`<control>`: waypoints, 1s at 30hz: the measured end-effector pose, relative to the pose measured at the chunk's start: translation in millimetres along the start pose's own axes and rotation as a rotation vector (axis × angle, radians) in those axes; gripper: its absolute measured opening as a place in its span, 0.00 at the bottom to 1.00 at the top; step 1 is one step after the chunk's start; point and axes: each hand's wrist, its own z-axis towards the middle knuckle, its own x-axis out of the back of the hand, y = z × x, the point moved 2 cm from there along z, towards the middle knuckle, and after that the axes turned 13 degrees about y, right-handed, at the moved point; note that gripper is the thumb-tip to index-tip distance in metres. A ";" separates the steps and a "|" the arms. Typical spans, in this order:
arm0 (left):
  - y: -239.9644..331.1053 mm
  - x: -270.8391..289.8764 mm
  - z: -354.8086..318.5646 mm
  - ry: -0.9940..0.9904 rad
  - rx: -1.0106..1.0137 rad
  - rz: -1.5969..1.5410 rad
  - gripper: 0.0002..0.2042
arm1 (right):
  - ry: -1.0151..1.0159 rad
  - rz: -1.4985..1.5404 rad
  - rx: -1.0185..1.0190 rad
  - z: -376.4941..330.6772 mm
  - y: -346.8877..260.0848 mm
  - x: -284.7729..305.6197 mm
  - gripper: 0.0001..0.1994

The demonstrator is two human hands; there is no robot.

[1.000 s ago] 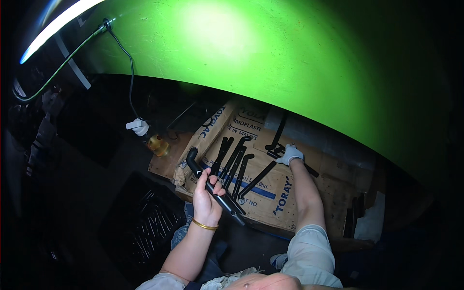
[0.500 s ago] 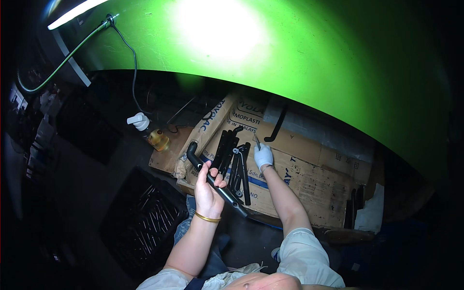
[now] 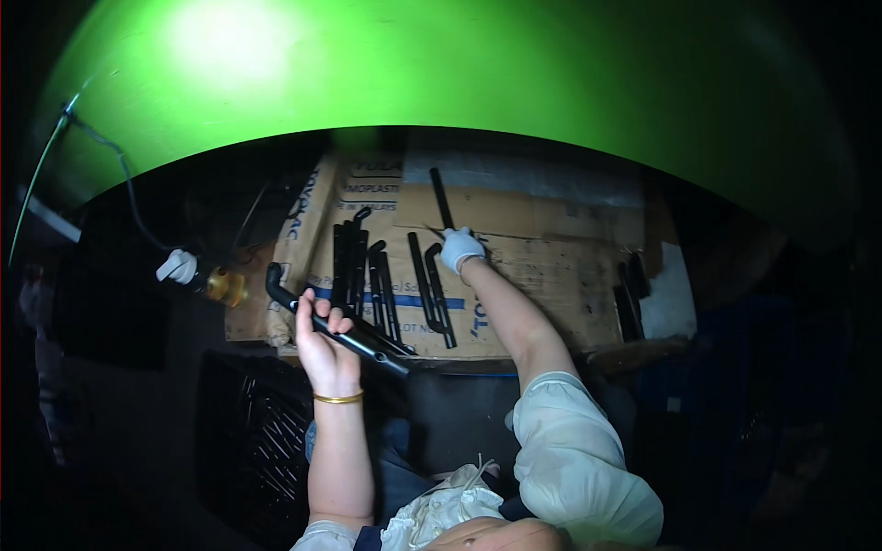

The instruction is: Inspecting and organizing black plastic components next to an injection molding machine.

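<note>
1. at the near left, below the bench: black crate [image 3: 213, 390] holding many thin dark pieces [image 3: 276, 427], stacked loosely; detail dim.
2. far left, by the cardboard's edge: bottle [image 3: 225, 286] with white top [image 3: 177, 267], amber liquid inside, tilted in view.
3. across the bench: cardboard [image 3: 560, 312] bearing black tubes [image 3: 384, 298], some with bent ends, in rough groups left of centre.
4. left hand [image 3: 325, 349]: bare, palm up, fingers curled around a bent black tube [image 3: 366, 346]; forearm runs straight outward from the near edge, gold bangle [image 3: 338, 399] at the wrist. tube lies slantwise over the cardboard's near left edge, bend to far left, straight end to near right.
5. right hand [image 3: 462, 248]: white-gloved, palm down, fingers closed on a thin pointed tool [image 3: 432, 229]; arm reaches far and leftward. straight black tube [image 3: 441, 195] meets the glove; whether it is gripped, cannot tell.
</note>
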 end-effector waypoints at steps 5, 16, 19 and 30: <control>-14.9 -6.4 3.9 -0.007 0.054 -0.014 0.07 | -0.181 0.081 -0.008 -75.7 45.0 19.3 0.15; -57.0 3.7 1.8 -0.110 0.145 0.223 0.12 | 0.122 0.717 0.184 -194.2 16.3 113.8 0.18; -66.6 -0.3 -24.0 -0.259 0.141 0.451 0.14 | 0.241 0.840 0.006 -219.7 8.7 174.2 0.17; -113.7 64.0 -156.0 -0.805 -0.140 1.092 0.10 | 0.136 1.009 0.041 -277.2 10.9 175.6 0.21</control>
